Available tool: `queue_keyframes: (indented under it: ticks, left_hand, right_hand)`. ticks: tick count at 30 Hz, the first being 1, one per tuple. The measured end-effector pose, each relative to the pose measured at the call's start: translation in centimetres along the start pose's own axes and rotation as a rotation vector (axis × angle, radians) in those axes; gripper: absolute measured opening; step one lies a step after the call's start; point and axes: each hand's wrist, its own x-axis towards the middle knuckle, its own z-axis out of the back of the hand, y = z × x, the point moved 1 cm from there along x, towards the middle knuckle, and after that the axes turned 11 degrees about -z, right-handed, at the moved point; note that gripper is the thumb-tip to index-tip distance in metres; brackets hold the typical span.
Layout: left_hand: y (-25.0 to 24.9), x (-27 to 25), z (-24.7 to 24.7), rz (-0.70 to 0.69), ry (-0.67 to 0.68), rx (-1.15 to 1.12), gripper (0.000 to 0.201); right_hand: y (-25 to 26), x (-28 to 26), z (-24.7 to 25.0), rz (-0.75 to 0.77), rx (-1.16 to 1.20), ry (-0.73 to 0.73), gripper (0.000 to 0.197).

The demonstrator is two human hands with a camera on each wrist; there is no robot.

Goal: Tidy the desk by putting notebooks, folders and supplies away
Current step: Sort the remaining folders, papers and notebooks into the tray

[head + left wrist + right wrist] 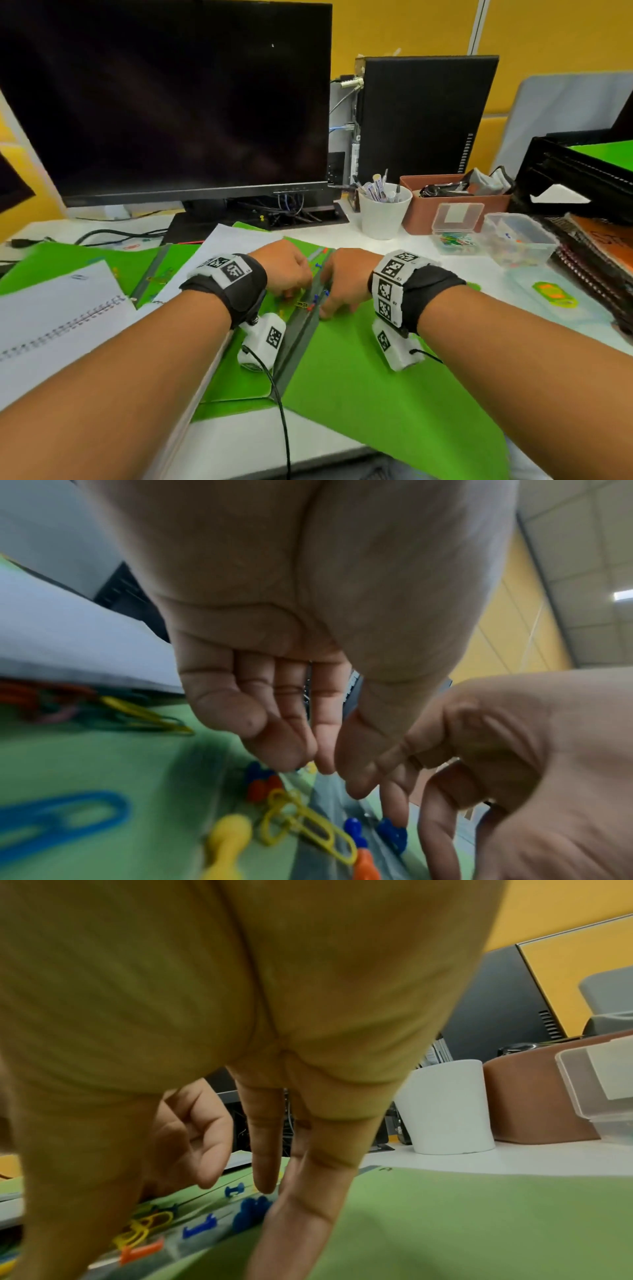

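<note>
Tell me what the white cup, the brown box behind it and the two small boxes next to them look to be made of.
White cup: matte, opaque, smooth; ceramic or plastic, cannot tell.
Brown box: dull, even terracotta surface with rounded corners; probably plastic or leatherette.
Two small boxes: clear hard plastic, since coloured clips and pins show through the walls.

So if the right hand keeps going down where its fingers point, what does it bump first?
Probably the blue pushpins just under the right hand's fingers, lying on the green folder; depth is hard to judge.
</note>
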Motion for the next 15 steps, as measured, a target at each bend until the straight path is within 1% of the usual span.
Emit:
queue_keyframes:
  ticks: [4, 7, 9, 10, 13, 15]
  left_hand:
    - [0.2, -1.8, -0.3, 0.037, 0.036, 0.067, 0.013]
    - [0.1, -2.7, -0.5, 0.041, 0.048, 0.04, 0.013]
    - [0.1, -3.0, -0.7, 0.021, 0.045, 0.031, 0.014]
    - [0.2, -3.2, -0.7, 0.012, 0.038, 0.035, 0.015]
    - [0.7, -3.6, -0.9, -0.001, 0.012, 0.044, 0.02]
    - [1.1, -3.7, -1.1, 0.002, -0.002, 0.027, 0.019]
  right_hand:
    - [1.4, -0.5, -0.6, -0.029, -0.091, -0.06, 0.05]
    - [1.9, -0.4, -0.9, -0.033, -0.091, -0.115, 0.06]
    - [2.1, -0.2, -1.0, -0.034, -0.09, -0.128, 0.072]
    - [2.2, -0.1, -1.0, -0.042, -0.096, -0.133, 0.073]
    - [2.6, 0.1, -1.1, -0.059, -0.143, -0.151, 0.061]
    - [2.9, 0.0, -1.2, -0.07, -0.139, -0.15, 0.051]
